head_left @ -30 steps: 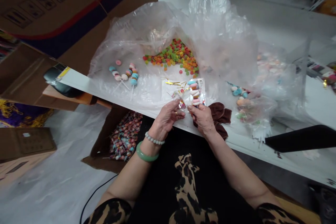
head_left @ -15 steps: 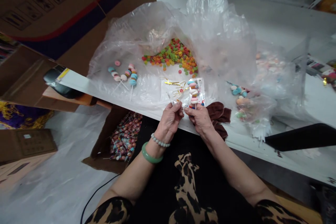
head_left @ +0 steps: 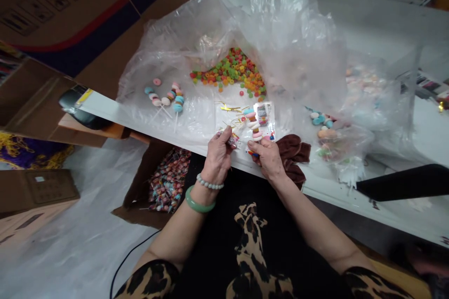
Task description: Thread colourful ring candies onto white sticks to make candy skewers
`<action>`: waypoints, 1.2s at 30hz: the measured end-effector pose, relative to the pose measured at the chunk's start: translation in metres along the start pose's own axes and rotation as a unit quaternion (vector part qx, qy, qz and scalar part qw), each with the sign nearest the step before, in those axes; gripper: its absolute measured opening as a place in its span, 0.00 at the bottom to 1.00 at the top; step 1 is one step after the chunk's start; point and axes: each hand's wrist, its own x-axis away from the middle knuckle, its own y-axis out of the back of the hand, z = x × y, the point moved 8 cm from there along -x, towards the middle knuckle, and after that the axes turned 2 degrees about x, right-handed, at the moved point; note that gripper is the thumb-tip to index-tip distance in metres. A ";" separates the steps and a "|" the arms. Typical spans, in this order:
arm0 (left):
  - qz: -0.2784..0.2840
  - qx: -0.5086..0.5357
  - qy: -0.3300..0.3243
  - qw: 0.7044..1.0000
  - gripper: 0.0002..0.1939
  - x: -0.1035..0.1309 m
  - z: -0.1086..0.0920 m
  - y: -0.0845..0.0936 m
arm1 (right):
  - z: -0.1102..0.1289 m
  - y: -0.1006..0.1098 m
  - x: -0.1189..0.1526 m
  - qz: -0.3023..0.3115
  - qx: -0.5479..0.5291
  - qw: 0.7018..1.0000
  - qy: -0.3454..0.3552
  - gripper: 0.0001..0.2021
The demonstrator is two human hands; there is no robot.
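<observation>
My right hand (head_left: 268,156) pinches the lower end of a candy skewer (head_left: 252,124), a stack of pink, white, blue and brown pieces that leans to the left. In my left hand (head_left: 218,153) is a small clear plastic bag (head_left: 235,139), partly hidden by the fingers. Gold twist ties (head_left: 229,107) lie on the white table just beyond both hands. A printed silver packet (head_left: 267,119) rests right behind the skewer. Beside my right wrist is a brown cloth glove (head_left: 293,154).
Small ring gummies (head_left: 238,72) spill from a large clear bag (head_left: 280,32). More candy skewers (head_left: 178,100) lie at the left. An open carton (head_left: 131,196) of wrapped candy stands below the table edge. A big cardboard box (head_left: 105,18) rises at the back left.
My left hand has drawn a little to the left and down with the clear bag. The candy skewer in my right hand has tilted leftward from nearly upright.
</observation>
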 end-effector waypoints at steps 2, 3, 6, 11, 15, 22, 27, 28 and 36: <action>0.006 -0.007 0.016 1.000 0.15 0.004 0.000 -0.002 | 0.000 0.001 -0.001 -0.009 -0.004 1.000 0.006 0.17; 0.017 -0.015 0.042 0.999 0.17 0.007 0.003 -0.004 | 0.001 0.002 -0.002 -0.016 -0.006 1.000 0.016 0.17; 0.069 -0.042 0.147 0.986 0.19 0.023 0.022 -0.012 | 0.006 0.006 -0.006 -0.032 0.004 0.997 0.063 0.16; 0.053 -0.038 0.116 0.991 0.11 0.027 0.027 -0.012 | 0.015 0.006 -0.007 -0.026 0.078 0.990 0.117 0.17; 0.043 -0.031 0.110 0.992 0.10 0.020 0.024 -0.008 | 0.021 -0.002 -0.004 0.036 0.039 0.994 0.095 0.15; 0.046 -0.008 0.109 0.993 0.10 0.018 0.021 -0.008 | 0.021 -0.007 -0.007 0.027 -0.007 0.999 0.022 0.17; 0.063 -0.016 0.132 0.989 0.09 0.017 0.024 -0.010 | 0.020 -0.007 -0.010 0.032 -0.007 0.999 0.023 0.20; 0.050 -0.008 0.131 0.990 0.08 0.015 0.023 -0.008 | 0.019 -0.006 -0.010 0.039 -0.006 0.999 0.026 0.20; -0.049 0.080 0.125 0.988 0.06 0.002 -0.002 0.007 | 0.030 0.020 0.011 0.043 0.137 0.981 0.127 0.16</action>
